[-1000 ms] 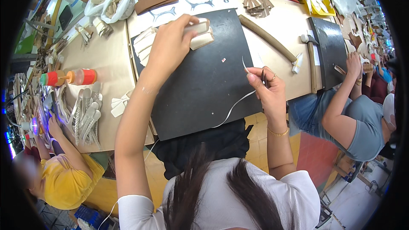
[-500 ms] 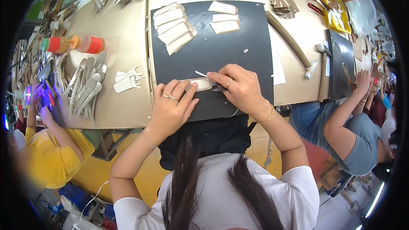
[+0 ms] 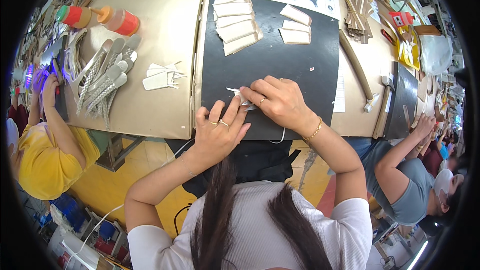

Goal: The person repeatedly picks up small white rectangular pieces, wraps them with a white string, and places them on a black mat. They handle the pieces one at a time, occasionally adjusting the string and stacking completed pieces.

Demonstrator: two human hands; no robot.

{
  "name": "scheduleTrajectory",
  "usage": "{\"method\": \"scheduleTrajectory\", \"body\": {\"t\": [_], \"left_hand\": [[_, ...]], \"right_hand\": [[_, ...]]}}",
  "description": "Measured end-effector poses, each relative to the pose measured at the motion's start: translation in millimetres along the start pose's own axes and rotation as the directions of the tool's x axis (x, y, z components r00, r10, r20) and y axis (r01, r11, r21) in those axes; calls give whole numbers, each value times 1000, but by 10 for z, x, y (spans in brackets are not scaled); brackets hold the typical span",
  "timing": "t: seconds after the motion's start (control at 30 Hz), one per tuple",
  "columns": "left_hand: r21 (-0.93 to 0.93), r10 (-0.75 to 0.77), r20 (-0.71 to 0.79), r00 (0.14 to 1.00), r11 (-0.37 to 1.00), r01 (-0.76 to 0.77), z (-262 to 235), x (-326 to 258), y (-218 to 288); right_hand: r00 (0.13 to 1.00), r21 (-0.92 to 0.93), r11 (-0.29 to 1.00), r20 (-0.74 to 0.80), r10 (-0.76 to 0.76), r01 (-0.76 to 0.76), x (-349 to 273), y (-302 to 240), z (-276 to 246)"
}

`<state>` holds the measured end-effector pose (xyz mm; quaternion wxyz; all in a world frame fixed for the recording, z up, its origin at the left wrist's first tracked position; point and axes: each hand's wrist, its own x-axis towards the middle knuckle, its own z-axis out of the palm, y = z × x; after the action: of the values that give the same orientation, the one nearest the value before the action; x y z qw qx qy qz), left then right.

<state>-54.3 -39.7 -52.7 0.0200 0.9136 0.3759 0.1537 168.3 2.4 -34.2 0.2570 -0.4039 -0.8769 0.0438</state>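
On the black mat [image 3: 280,67], both my hands meet over a small cream leather piece [image 3: 237,92], mostly hidden by fingers. My left hand [image 3: 220,132] presses it with the fingertips, thumb held apart. Closed in my right hand [image 3: 280,101] is a small pointed metal blade [image 3: 248,106]; its handle is out of sight, so I cannot tell its exact kind. The blade lies close beside the piece, near my left fingertips. A thin pale strip pokes up at the piece's far end. Farther back lie a larger stack of cream leather tabs [image 3: 235,25] and a smaller one [image 3: 295,32].
Left of the mat are small white tabs with cords [image 3: 162,77], braided grey straps [image 3: 107,77] and red-labelled bottles [image 3: 120,21]. To the right lie a long wooden stick [image 3: 356,65] and a hammer [image 3: 384,100]. Co-workers sit on both sides.
The head view has shifted, so the table's things appear farther right. The cream piece, lying flat and in plain sight before, is now tilted and mostly covered by my fingers.
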Motion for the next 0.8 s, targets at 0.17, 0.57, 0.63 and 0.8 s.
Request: {"method": "scheduleTrajectory", "body": {"t": [0.17, 0.57, 0.63, 0.8], "left_hand": [[-6, 7, -8, 1000, 1000, -7, 24, -26, -15], [2, -32, -9, 999, 999, 32, -11, 25, -7], [-4, -16, 17, 1000, 1000, 16, -42, 56, -26], [-5, 1, 86, 996, 1000, -1, -120, 124, -32]], "right_hand": [[999, 0, 1000, 22, -29, 29, 21, 24, -10], [995, -16, 998, 83, -62, 63, 46, 46, -39], [993, -15, 998, 101, -61, 63, 44, 49, -52], [991, -66, 997, 127, -34, 42, -125, 112, -299]]}}
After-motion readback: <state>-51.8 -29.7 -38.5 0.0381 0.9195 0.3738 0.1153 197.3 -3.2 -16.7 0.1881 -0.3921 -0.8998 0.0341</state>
